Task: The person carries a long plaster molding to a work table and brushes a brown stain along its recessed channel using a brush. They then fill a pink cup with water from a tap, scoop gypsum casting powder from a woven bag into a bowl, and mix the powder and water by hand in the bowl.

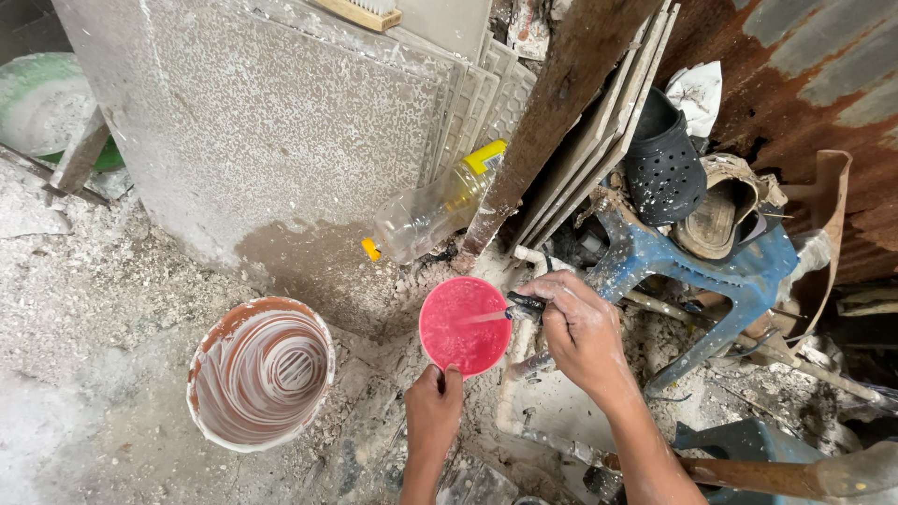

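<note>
My left hand (433,404) grips the near rim of a round red bowl (463,324) and holds it low over the dusty ground. My right hand (582,329) is closed on a small black tap (525,307) at the end of a white pipe (524,257). A thin stream of water runs from the tap into the bowl. The bowl sits just left of the tap, with its inside wet.
A paint-streaked white bucket (261,371) stands to the left on the floor. A clear plastic bottle (432,207) with a yellow label lies against a large speckled tile (262,122). A blue plastic stool (692,262) carries shoes at the right. Rubble covers the ground.
</note>
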Demonstrator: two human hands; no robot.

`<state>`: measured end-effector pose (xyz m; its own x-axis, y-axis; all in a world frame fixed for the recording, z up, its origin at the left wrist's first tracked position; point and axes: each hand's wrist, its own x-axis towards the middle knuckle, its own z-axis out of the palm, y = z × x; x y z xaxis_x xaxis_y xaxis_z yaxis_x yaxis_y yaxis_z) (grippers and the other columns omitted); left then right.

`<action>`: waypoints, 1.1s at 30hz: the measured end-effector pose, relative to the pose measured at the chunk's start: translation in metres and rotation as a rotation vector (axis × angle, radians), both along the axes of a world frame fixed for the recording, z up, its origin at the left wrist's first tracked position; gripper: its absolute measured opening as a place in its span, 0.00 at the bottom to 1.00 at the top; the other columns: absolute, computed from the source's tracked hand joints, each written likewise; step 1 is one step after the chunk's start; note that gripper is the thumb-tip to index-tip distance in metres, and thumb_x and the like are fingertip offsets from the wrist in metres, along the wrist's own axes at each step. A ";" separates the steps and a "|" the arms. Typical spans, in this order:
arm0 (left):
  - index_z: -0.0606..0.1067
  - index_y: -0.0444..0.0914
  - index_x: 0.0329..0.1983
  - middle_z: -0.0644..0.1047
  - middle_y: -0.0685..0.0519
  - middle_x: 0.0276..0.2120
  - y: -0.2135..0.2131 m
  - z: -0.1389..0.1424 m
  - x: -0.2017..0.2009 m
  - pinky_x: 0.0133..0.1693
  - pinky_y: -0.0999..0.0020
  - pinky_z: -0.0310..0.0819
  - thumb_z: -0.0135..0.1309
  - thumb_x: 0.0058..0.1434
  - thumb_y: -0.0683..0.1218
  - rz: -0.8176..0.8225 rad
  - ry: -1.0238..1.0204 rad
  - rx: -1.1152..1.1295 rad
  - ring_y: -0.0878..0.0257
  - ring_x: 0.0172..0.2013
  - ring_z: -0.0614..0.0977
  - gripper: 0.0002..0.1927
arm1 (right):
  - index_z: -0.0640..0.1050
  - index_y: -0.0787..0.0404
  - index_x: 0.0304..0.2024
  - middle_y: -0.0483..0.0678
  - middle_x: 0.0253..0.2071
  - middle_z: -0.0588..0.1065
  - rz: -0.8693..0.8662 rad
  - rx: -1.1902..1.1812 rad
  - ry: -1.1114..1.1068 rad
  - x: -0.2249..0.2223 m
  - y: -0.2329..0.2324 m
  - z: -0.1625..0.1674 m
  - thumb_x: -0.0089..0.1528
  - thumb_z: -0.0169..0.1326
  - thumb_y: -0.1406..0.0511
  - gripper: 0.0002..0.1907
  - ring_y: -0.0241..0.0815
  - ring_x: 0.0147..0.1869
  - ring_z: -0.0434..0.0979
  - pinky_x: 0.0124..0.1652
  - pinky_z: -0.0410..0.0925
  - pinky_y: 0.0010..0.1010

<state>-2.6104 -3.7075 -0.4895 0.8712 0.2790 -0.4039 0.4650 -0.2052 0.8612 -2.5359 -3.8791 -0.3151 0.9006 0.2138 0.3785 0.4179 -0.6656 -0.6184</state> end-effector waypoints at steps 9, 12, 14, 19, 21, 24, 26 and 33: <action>0.73 0.31 0.21 0.74 0.47 0.12 -0.001 0.000 0.000 0.21 0.59 0.66 0.51 0.65 0.51 -0.012 0.008 -0.022 0.64 0.14 0.72 0.21 | 0.82 0.59 0.46 0.49 0.43 0.79 -0.014 0.021 0.046 0.000 -0.001 0.000 0.59 0.44 0.77 0.20 0.39 0.32 0.78 0.34 0.71 0.30; 0.72 0.31 0.21 0.74 0.47 0.12 -0.001 0.000 0.001 0.22 0.59 0.66 0.52 0.65 0.51 -0.009 -0.014 0.010 0.63 0.14 0.72 0.22 | 0.82 0.59 0.46 0.49 0.43 0.79 -0.007 0.014 0.023 0.000 -0.001 -0.001 0.59 0.44 0.77 0.20 0.40 0.33 0.78 0.35 0.71 0.30; 0.73 0.31 0.21 0.74 0.47 0.12 -0.002 0.001 0.001 0.22 0.60 0.66 0.52 0.65 0.51 -0.011 -0.023 0.011 0.64 0.14 0.72 0.22 | 0.82 0.59 0.46 0.49 0.43 0.79 -0.004 0.004 0.012 0.001 -0.002 -0.001 0.59 0.44 0.77 0.20 0.40 0.34 0.78 0.35 0.71 0.31; 0.74 0.33 0.21 0.74 0.49 0.12 -0.004 -0.001 0.004 0.20 0.61 0.64 0.51 0.65 0.50 -0.011 -0.012 -0.016 0.66 0.14 0.71 0.20 | 0.82 0.59 0.46 0.49 0.42 0.79 -0.011 0.006 0.051 0.004 -0.003 -0.001 0.59 0.44 0.77 0.20 0.40 0.32 0.78 0.34 0.71 0.31; 0.74 0.34 0.21 0.74 0.50 0.12 -0.005 -0.003 0.004 0.19 0.61 0.63 0.51 0.66 0.50 -0.019 -0.005 -0.028 0.66 0.13 0.71 0.19 | 0.82 0.59 0.46 0.48 0.42 0.79 -0.018 0.012 0.072 0.005 -0.004 -0.001 0.59 0.44 0.77 0.20 0.40 0.32 0.78 0.33 0.71 0.31; 0.74 0.34 0.22 0.73 0.51 0.12 -0.005 -0.007 0.005 0.18 0.62 0.61 0.51 0.66 0.49 -0.027 0.004 -0.047 0.67 0.13 0.69 0.19 | 0.82 0.59 0.46 0.48 0.43 0.79 0.006 0.025 0.058 0.006 -0.005 -0.001 0.60 0.43 0.77 0.20 0.40 0.35 0.79 0.36 0.72 0.31; 0.74 0.35 0.23 0.73 0.52 0.12 -0.005 -0.010 0.005 0.18 0.64 0.60 0.50 0.67 0.49 -0.040 0.007 -0.039 0.68 0.13 0.69 0.18 | 0.82 0.60 0.47 0.48 0.44 0.78 0.045 0.021 0.000 0.006 -0.006 -0.002 0.60 0.43 0.77 0.20 0.40 0.39 0.80 0.40 0.73 0.31; 0.74 0.38 0.25 0.73 0.54 0.13 -0.008 -0.009 0.005 0.17 0.65 0.63 0.47 0.68 0.48 -0.048 0.026 -0.135 0.68 0.13 0.70 0.16 | 0.82 0.62 0.41 0.48 0.44 0.76 0.148 0.119 0.098 0.009 -0.019 -0.013 0.59 0.44 0.79 0.18 0.40 0.48 0.80 0.48 0.72 0.30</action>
